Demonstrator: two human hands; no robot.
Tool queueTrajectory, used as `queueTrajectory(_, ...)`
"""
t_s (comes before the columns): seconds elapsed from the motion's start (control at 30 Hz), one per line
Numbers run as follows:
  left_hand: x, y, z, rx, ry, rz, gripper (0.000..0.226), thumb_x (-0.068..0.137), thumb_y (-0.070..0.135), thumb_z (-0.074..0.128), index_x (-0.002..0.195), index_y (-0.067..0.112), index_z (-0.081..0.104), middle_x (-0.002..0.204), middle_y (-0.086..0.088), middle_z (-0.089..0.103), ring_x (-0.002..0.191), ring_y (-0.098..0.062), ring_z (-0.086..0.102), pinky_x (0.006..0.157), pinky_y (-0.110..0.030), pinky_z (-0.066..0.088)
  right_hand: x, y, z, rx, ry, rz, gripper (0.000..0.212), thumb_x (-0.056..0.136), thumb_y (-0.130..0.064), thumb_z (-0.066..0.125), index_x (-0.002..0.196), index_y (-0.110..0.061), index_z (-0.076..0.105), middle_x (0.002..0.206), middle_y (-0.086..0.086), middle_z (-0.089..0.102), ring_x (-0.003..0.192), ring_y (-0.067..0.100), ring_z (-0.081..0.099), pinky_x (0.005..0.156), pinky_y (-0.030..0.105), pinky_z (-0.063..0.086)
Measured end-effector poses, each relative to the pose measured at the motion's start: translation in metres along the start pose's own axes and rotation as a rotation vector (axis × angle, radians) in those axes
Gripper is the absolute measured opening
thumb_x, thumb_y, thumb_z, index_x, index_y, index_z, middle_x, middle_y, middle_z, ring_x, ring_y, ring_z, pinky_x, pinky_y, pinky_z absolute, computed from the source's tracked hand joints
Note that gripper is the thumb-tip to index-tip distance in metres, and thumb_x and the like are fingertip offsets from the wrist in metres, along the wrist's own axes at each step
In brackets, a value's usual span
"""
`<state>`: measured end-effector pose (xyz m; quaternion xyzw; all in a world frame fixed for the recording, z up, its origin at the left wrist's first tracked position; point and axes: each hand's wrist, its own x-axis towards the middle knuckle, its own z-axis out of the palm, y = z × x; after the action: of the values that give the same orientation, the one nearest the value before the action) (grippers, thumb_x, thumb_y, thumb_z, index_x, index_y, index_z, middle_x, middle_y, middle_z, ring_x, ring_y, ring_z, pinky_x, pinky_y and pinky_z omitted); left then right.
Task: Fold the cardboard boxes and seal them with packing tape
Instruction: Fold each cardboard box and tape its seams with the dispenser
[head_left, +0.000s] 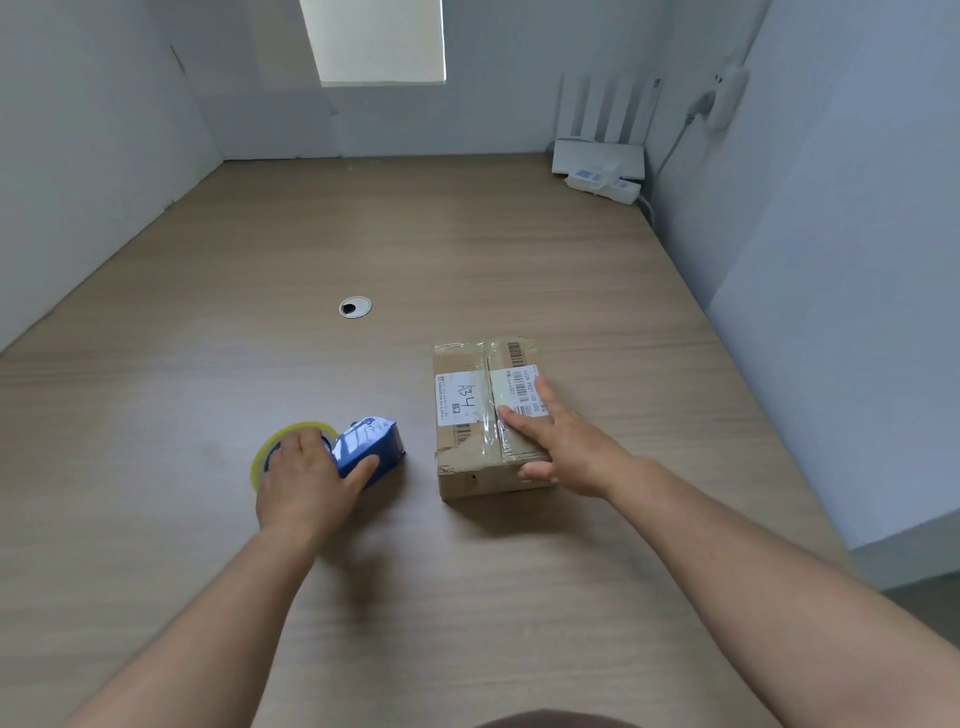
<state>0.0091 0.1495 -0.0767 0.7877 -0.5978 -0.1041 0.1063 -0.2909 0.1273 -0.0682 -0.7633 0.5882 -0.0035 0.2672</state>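
- Sealing step: right hand (558, 441) presses flat, fingers spread, on the taped cardboard box (488, 415).
- Left hand (306, 483) grips the tape dispenser (363, 447) on the tabletop (467, 249).
- Next, I judge, more tape needs a firm box.

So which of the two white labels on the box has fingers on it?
The barcode label, right of the taped seam, under the right hand; the handwritten label left of the seam lies untouched.

Pale walls (93, 156) box in a wood-grain desk (363, 234). White router (597, 156) sits far right, a bright blind (379, 41) up top.
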Motion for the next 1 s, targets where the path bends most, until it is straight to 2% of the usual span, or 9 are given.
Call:
queueTrajectory(0.1, 0.005, -0.007, 0.001, 0.193, -0.211, -0.029, 0.057, 0.084, 0.064, 0.054, 0.107, 0.013, 0.045, 0.094, -0.003, 0.059, 0.083, -0.025, 0.057, 0.062, -0.031, 0.044, -0.001, -0.006, 0.001, -0.013, 0.001, 0.016, 0.081, 0.084, -0.04, 0.069, 0.146, -0.05, 0.018, 0.157, -0.001, -0.023, 0.146, 0.023, 0.006, 0.115, 0.034, 0.017)
queueTrajectory(0.23, 0.026, -0.008, 0.003, 0.206, -0.318, -0.019, 0.055, 0.08, 0.066, 0.058, 0.095, 0.013, 0.054, 0.077, 0.002, 0.058, 0.073, -0.018, 0.058, 0.055, -0.028, 0.039, -0.005, -0.016, 0.007, -0.02, -0.025, 0.036, 0.088, 0.076, -0.055, 0.07, 0.145, -0.052, 0.016, 0.157, -0.004, -0.024, 0.145, 0.024, 0.009, 0.115, 0.036, 0.019)
queueTrajectory(0.37, 0.034, -0.011, -0.001, 0.142, -0.336, 0.012, 0.048, 0.079, 0.064, 0.061, 0.077, 0.017, 0.052, 0.071, 0.002, 0.058, 0.065, -0.015, 0.055, 0.052, -0.028, 0.037, -0.003, -0.022, 0.007, -0.014, -0.009, 0.087, 0.086, 0.074, -0.059, 0.07, 0.144, -0.052, 0.02, 0.157, -0.006, -0.021, 0.145, 0.024, 0.012, 0.115, 0.037, 0.02)
queueTrajectory(0.53, 0.025, -0.023, -0.017, -0.136, -0.33, 0.138, 0.038, 0.076, 0.058, 0.067, 0.09, 0.025, 0.055, 0.08, 0.009, 0.061, 0.072, -0.009, 0.056, 0.056, -0.028, 0.041, -0.005, -0.026, 0.008, -0.073, 0.005, 0.112, 0.083, 0.077, -0.059, 0.066, 0.144, -0.052, 0.019, 0.158, -0.005, -0.018, 0.145, 0.023, 0.009, 0.114, 0.039, 0.022)
queueTrajectory(0.63, 0.018, -0.026, -0.035, -0.361, -0.403, 0.225, 0.03, 0.073, 0.047, 0.077, 0.089, 0.03, 0.058, 0.082, 0.009, 0.063, 0.073, -0.01, 0.058, 0.058, -0.028, 0.044, -0.006, -0.028, 0.005, -0.153, 0.024, 0.109, 0.084, 0.076, -0.066, 0.062, 0.145, -0.052, 0.016, 0.159, 0.0, -0.014, 0.146, 0.023, 0.002, 0.116, 0.039, 0.014)
queueTrajectory(0.8, 0.007, -0.018, -0.06, -0.37, -0.457, 0.404, 0.033, 0.073, 0.039, 0.08, 0.097, 0.029, 0.06, 0.088, 0.008, 0.065, 0.08, -0.013, 0.062, 0.07, -0.035, 0.051, -0.012, -0.04, -0.003, -0.228, 0.025, 0.109, 0.087, 0.076, -0.065, 0.062, 0.147, -0.046, 0.016, 0.16, 0.004, -0.009, 0.147, 0.023, -0.004, 0.117, 0.039, 0.004)
queueTrajectory(0.87, 0.004, -0.013, -0.066, -0.388, -0.47, 0.422, 0.037, 0.072, 0.042, 0.08, 0.1, 0.028, 0.061, 0.091, 0.008, 0.066, 0.081, -0.012, 0.063, 0.071, -0.035, 0.053, -0.018, -0.051, -0.011, -0.125, 0.096, 0.083, 0.084, 0.077, -0.057, 0.066, 0.148, -0.039, 0.024, 0.16, 0.002, 0.0, 0.146, 0.021, 0.0, 0.117, 0.038, 0.006)
queueTrajectory(0.93, 0.001, -0.009, -0.07, -0.398, -0.488, 0.428, 0.045, 0.064, 0.052, 0.077, 0.1, 0.029, 0.062, 0.09, 0.009, 0.067, 0.081, -0.012, 0.064, 0.072, -0.035, 0.054, -0.024, -0.064, -0.02, 0.191, 0.23, 0.013, 0.072, 0.079, -0.043, 0.072, 0.142, -0.031, 0.04, 0.155, 0.0, 0.025, 0.143, 0.018, 0.017, 0.115, 0.031, 0.015)
queueTrajectory(1.0, -0.003, -0.004, -0.072, -0.412, -0.508, 0.426, 0.05, 0.055, 0.059, 0.07, 0.096, 0.031, 0.063, 0.087, 0.01, 0.068, 0.079, -0.01, 0.064, 0.071, -0.033, 0.054, -0.033, -0.078, -0.025, 0.486, 0.306, -0.096, 0.054, 0.079, -0.03, 0.075, 0.13, -0.028, 0.055, 0.133, -0.009, 0.05, 0.126, 0.006, 0.04, 0.104, 0.016, 0.029)
